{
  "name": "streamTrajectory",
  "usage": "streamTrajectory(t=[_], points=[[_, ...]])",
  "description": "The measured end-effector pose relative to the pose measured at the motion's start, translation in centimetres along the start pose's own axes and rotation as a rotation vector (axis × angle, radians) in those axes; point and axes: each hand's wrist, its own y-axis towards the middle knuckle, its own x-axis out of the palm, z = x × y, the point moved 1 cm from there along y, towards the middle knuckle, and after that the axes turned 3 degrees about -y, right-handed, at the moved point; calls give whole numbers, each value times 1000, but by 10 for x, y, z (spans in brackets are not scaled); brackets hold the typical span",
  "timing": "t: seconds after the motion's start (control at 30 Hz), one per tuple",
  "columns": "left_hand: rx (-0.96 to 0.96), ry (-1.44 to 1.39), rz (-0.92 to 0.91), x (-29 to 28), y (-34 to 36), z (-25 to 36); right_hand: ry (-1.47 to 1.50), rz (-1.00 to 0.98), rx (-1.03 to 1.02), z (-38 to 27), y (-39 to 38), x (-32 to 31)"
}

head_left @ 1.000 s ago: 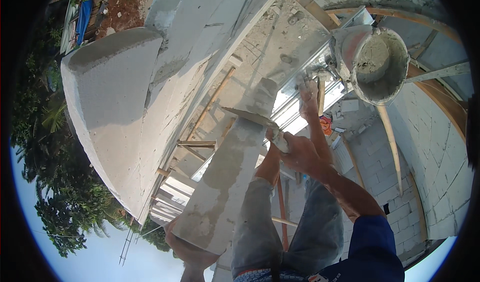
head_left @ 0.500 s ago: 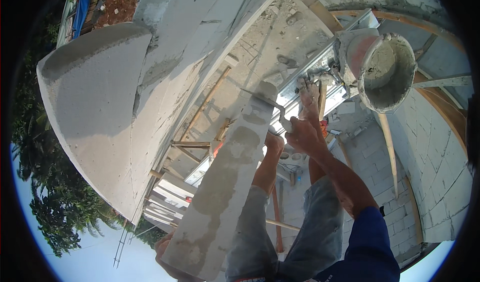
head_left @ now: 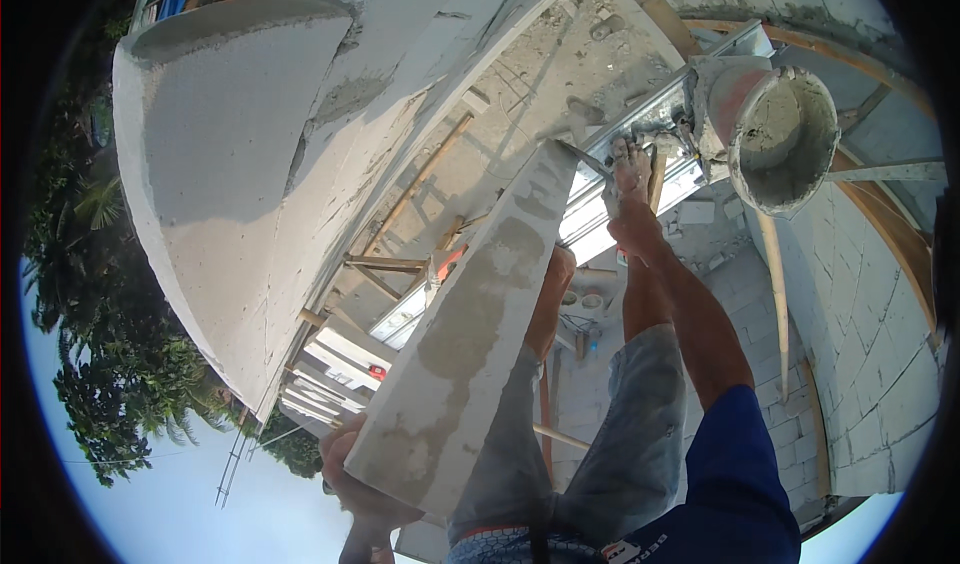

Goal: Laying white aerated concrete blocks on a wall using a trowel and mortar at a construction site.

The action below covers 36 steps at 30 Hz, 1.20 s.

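A long pale block (head_left: 470,334) with damp grey patches slants from the lower left toward the middle. My left hand (head_left: 350,464) grips its near end. My right hand (head_left: 635,229) is closed round the handle of a trowel (head_left: 590,162), whose blade lies beside the block's far end; part of the handle is hidden. A bare foot (head_left: 630,169) rests on a metal ledge just beyond that hand, and my bent legs are below.
A mortar bucket (head_left: 780,139) sits upper right beside a metal channel (head_left: 640,124). A large pale wall (head_left: 220,164) rises on the left. Timber props (head_left: 420,189), a bamboo pole (head_left: 772,294), rubble and a blockwork wall (head_left: 870,384) lie below and around, with trees at far left.
My right hand and the trowel have moved up and right, from across the block to beside its far end. That end now sits higher and slightly right in view.
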Motion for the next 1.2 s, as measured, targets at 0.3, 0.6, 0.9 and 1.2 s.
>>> streamTrajectory(t=[0.3, 0.6, 0.9, 1.2], points=[[91, 78, -111, -8, 1, 4, 457, -108, -299, -163, -276, -166], [47, 98, -55, -4, -9, 8, 304, -77, -376, -158, -281, -127], [-62, 80, -101, 1, -21, 2, 210, -17, -345, -151, -241, -113], [-183, 44, -96, -9, -53, -18, 12, -71, 1, -37, -100, -53]])
